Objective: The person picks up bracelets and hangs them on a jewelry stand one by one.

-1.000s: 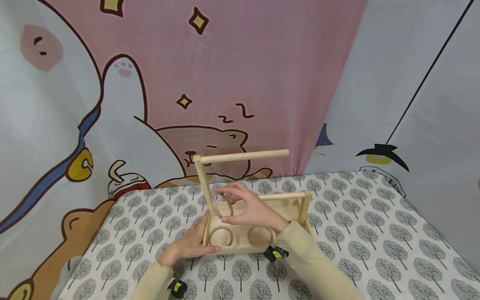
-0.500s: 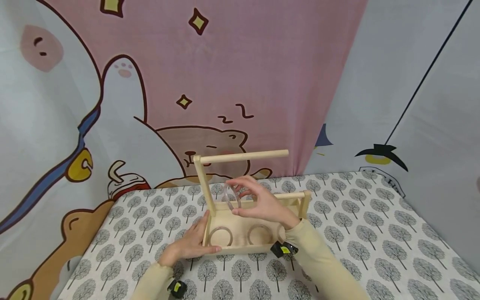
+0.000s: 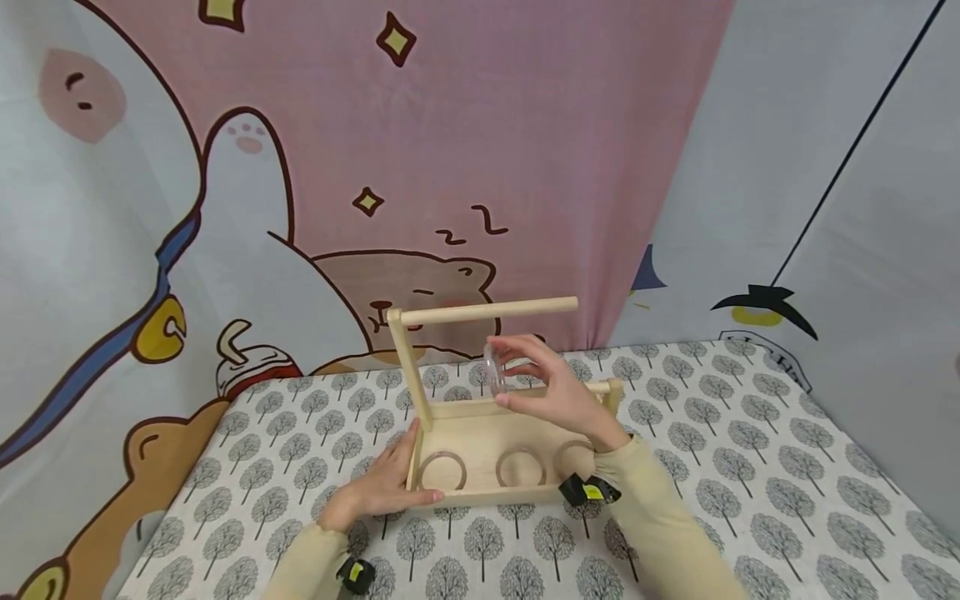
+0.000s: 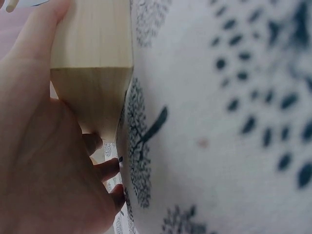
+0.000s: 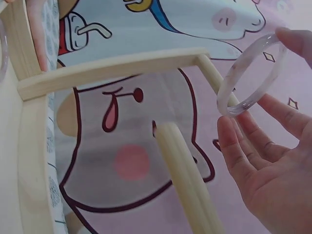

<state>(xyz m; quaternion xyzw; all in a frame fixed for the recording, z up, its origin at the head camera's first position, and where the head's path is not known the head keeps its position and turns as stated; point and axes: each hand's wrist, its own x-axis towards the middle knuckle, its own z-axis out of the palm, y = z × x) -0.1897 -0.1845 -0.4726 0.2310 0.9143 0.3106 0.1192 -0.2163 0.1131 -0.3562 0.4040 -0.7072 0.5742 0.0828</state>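
A clear, pale bangle (image 3: 493, 369) is pinched between the thumb and fingertips of my right hand (image 3: 558, 390), held up above the back of a light wooden stand. The right wrist view shows this bangle (image 5: 229, 87) tilted, with its ring uncovered in the middle. My left hand (image 3: 386, 486) grips the left end of the wooden stand (image 3: 480, 436), its thumb along the front edge; in the left wrist view the fingers go round the wooden corner (image 4: 92, 36). Inside the stand's tray lie a bangle (image 3: 422, 472), a second bangle (image 3: 498, 468) and a third, partly hidden bangle (image 3: 558, 457).
An upright post (image 3: 409, 367) at the stand's left carries a tall rod (image 3: 487, 312) whose right end is free. A lower rod (image 3: 600, 387) runs behind my right hand. Tree-print cloth (image 3: 285, 475) covers the table; a cartoon curtain (image 3: 525, 167) hangs behind.
My right hand has moved right and up with the bangle, away from the left post, and the bangle has turned more edge-on. My left hand keeps its place on the stand.
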